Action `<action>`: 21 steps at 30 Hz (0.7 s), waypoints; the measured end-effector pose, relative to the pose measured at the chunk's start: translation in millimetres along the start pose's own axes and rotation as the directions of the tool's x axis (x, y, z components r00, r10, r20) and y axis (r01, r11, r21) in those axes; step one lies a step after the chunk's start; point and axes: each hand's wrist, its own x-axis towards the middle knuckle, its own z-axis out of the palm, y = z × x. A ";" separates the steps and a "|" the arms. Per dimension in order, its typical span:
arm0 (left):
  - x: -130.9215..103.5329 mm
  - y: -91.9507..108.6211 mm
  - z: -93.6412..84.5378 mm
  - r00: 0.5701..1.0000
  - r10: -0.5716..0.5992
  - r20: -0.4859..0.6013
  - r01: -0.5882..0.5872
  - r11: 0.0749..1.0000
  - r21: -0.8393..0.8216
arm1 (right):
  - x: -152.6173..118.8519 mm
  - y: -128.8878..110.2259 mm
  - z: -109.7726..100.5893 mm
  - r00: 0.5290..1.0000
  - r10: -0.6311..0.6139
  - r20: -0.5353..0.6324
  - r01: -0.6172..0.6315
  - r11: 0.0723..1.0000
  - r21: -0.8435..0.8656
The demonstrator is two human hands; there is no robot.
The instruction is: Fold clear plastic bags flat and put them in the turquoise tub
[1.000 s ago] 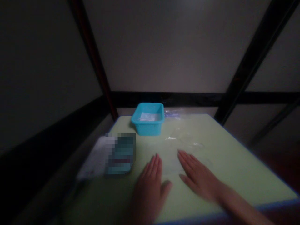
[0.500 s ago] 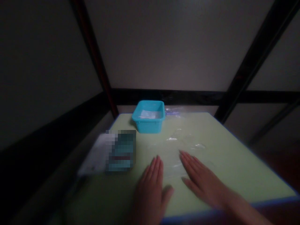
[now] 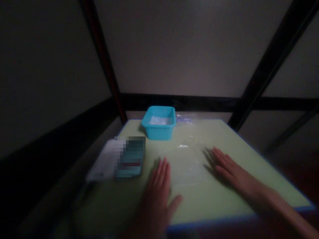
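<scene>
A clear plastic bag or sheet [image 3: 185,169] lies spread on the pale green table [image 3: 239,146], with glints along its creases. At its left side my left hand [image 3: 159,189] is laid out flat, fingers straight and thumb apart, holding nothing. My right hand [image 3: 230,171] is beyond the right side of the plastic, slightly above the table with its shadow beside it. Its fingers are stretched out, and nothing is in it.
A turquoise basket [image 3: 159,133] stands at the back, with white paper or packets [image 3: 159,120] inside. Beside it lies more crumpled clear plastic [image 3: 185,118]. At left are a pixelated greenish item [image 3: 131,159] and a whitish packet [image 3: 106,162]. Walls rise behind and to the left.
My right hand has moved right and a little away from me, lifting off the plastic. My left hand has shifted slightly left and forward, still flat.
</scene>
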 end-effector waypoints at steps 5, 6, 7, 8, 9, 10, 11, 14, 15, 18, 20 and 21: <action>46.7 12.7 -31.1 0.979 0.112 0.170 -0.093 0.989 -0.117 | 80.7 4.1 -15.0 0.986 0.056 -0.156 -0.039 0.993 0.110; 59.1 15.1 -30.6 0.969 0.135 0.208 -0.109 0.985 -0.131 | 99.5 4.1 -12.6 0.982 0.087 -0.168 -0.068 0.991 0.113; 71.1 16.3 -27.2 0.961 0.148 0.235 -0.118 0.984 -0.135 | 117.1 4.2 -8.5 0.979 0.107 -0.173 -0.088 0.989 0.116; 81.9 16.0 -21.2 0.955 0.151 0.255 -0.121 0.984 -0.129 | 132.9 4.7 -3.0 0.976 0.130 -0.176 -0.110 0.987 0.118; 91.1 14.2 -13.1 0.951 0.154 0.269 -0.125 0.985 -0.123 | 146.3 5.4 3.4 0.972 0.151 -0.178 -0.131 0.984 0.119; 98.7 10.9 -3.9 0.952 0.150 0.268 -0.122 0.986 -0.117 | 157.1 6.6 10.1 0.968 0.175 -0.179 -0.155 0.981 0.120; 104.5 6.4 5.6 0.956 0.147 0.255 -0.120 0.986 -0.118 | 165.3 8.1 16.8 0.964 0.196 -0.179 -0.176 0.977 0.123; 113.5 -8.3 29.8 0.979 0.080 0.185 -0.051 0.986 -0.156 | 176.7 13.4 32.7 0.952 0.245 -0.185 -0.222 0.966 0.134; 114.5 -12.1 35.3 0.986 0.047 0.157 -0.019 0.985 -0.174 | 177.4 15.1 36.1 0.949 0.253 -0.190 -0.229 0.964 0.137; 114.7 -17.6 44.8 0.996 0.006 0.086 0.016 0.969 -0.248 | 176.3 18.5 41.3 0.946 0.256 -0.197 -0.230 0.963 0.143; 113.7 -17.1 47.3 0.998 0.014 0.059 0.004 0.956 -0.294 | 176.0 19.3 42.9 0.948 0.253 -0.193 -0.228 0.963 0.145; 113.0 -16.2 48.1 0.999 0.014 0.049 0.002 0.950 -0.312 | 176.4 19.2 43.8 0.948 0.254 -0.192 -0.229 0.963 0.145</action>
